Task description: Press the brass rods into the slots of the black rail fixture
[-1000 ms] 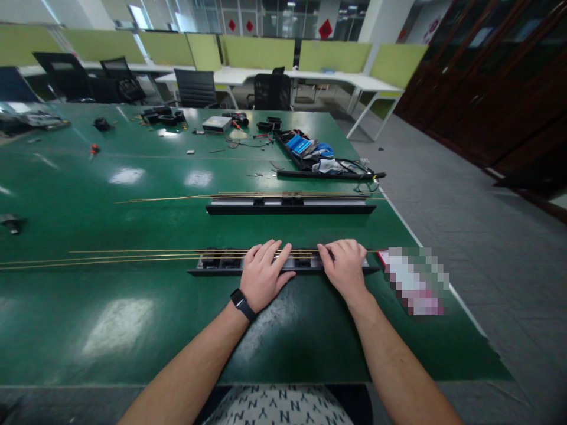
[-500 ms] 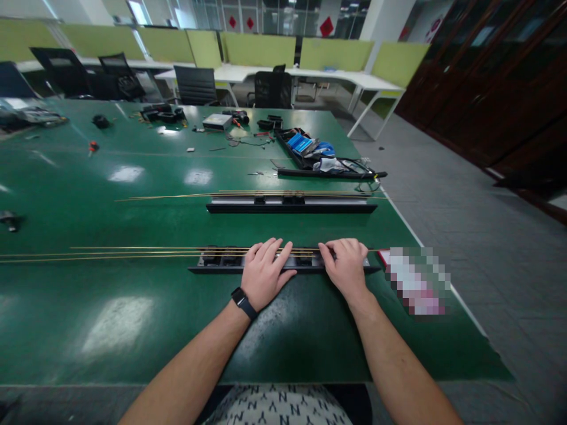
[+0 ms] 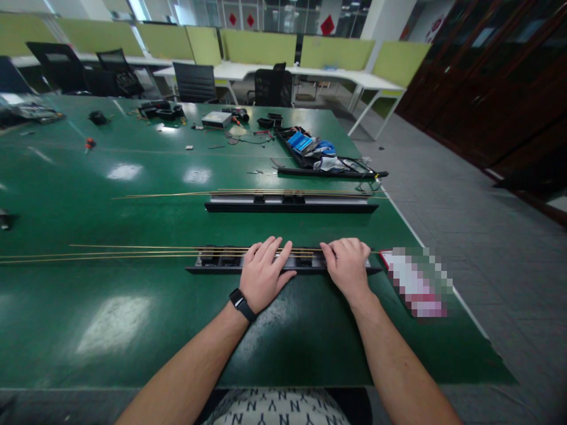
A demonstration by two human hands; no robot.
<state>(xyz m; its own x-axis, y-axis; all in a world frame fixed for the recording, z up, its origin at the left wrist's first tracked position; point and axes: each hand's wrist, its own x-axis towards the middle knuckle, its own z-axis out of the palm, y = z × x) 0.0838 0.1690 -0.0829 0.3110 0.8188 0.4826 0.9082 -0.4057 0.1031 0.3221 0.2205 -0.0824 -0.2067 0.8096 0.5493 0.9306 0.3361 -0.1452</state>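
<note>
A long black rail (image 3: 217,270) with dark blocks and a metallic inner strip lies across the table in front of me. Thin brass rods (image 3: 155,252) run along it and stick out far to the left. My left hand (image 3: 263,268) rests palm down over the middle of the rail, fingers stretched across the rods. At the rail's right part, my right hand (image 3: 348,262) has its thumb and fingers closed on a brass rod; the exact contact is partly hidden. One rod end shows just right of that hand.
Beyond lies a second black rail (image 3: 287,208) with brass rods over it. A black tray (image 3: 287,144) holds blue parts and cables. A pixelated flat item with a red edge (image 3: 411,283) lies right of my hand. Tools and small parts lie farther back on the green table (image 3: 177,330).
My right hand has shifted very slightly to the right along the rail. My left hand stays spread in nearly the same place. The view has moved a little.
</note>
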